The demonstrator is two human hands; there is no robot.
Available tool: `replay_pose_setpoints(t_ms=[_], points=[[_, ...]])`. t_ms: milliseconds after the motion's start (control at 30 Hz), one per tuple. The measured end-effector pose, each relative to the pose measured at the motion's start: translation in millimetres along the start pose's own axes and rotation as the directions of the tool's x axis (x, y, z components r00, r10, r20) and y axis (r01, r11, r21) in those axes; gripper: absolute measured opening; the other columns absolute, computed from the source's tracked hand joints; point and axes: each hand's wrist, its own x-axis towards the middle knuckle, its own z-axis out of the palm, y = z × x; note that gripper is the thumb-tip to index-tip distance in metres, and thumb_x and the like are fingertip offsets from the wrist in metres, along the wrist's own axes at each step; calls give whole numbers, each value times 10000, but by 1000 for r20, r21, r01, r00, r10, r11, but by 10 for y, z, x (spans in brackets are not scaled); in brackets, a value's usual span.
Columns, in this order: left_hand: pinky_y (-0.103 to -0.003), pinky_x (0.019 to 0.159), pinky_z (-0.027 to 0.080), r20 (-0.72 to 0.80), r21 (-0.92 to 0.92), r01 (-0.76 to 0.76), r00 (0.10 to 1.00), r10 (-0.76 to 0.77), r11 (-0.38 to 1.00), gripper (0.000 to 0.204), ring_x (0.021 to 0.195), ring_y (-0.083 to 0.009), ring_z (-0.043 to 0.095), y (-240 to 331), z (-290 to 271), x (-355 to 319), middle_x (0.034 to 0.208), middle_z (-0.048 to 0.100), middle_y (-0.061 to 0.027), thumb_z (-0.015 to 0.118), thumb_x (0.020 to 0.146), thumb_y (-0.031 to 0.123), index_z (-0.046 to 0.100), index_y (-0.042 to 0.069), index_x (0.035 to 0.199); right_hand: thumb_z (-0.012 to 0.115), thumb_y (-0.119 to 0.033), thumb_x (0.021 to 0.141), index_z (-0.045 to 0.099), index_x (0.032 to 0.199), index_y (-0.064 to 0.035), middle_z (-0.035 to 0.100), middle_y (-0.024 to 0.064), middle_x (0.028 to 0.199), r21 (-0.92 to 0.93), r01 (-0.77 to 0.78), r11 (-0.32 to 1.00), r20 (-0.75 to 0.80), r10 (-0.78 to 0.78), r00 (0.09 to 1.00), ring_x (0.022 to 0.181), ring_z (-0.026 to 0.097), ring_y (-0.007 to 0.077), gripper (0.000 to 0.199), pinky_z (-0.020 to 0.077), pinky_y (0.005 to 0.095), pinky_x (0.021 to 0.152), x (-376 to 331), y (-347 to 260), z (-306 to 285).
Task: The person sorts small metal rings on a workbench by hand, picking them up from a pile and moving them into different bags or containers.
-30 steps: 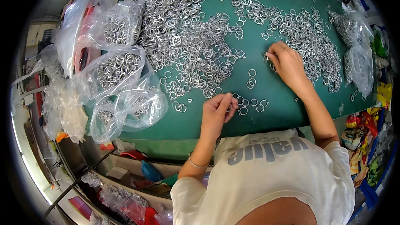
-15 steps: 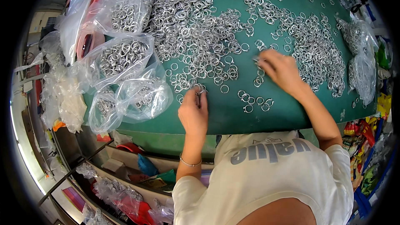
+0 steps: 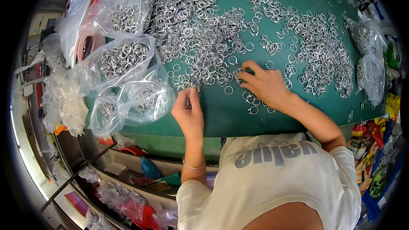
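Far left: clear plastic bags (image 3: 128, 59) already stuffed with metal rings, sitting on the left edge of the green mat (image 3: 226, 115). They haven't shifted across the last second that I can see.

Left hand (image 3: 189, 113): half a second ago it was lower down the mat and a bit left; now it's up at the near edge of the big ring pile (image 3: 200, 30). Fingers are pinched shut on a small stack of rings (image 3: 188, 102), held edge-on between thumb and fingertips. I can't count how many are in the stack.

Right hand (image 3: 266, 87): a second ago it was well out to the right by the right-hand ring spread (image 3: 324, 51); it has swept in toward centre and now lies palm down on the mat, fingertips on a little cluster of rings (image 3: 238, 76). Fingers curled over them, but I can't tell whether it has actually got one or is only pressing on them. A few loose rings (image 3: 252, 102) lie just beside its wrist.

My read: both hands have closed in on the middle patch, so picking has moved from the right spread to the centre; the stack in the left hand is where collected rings sit.

Far right: another bag of rings (image 3: 370, 68), untouched.
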Motion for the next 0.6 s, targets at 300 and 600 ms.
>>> replay_pose_setpoints(t_ms=[300,600], points=[[-313,478,393,295,532,-293,944,150,795,388,496,-195,488,253,274,205,612,542,-78,665,823,191,565,85,1183,698,-230,756,591,920,-66,538,84,912,33,-125,992,-338,129,932,614,604,289,255,475,394,532,303,152,-196],[-353,512,444,547,316,-373,823,154,872,383,544,-246,578,121,169,-31,696,615,-115,673,806,175,579,146,1176,679,-185,763,593,860,-69,572,92,889,27,-196,980,-116,197,973,672,607,312,174,484,405,579,112,337,-296]])
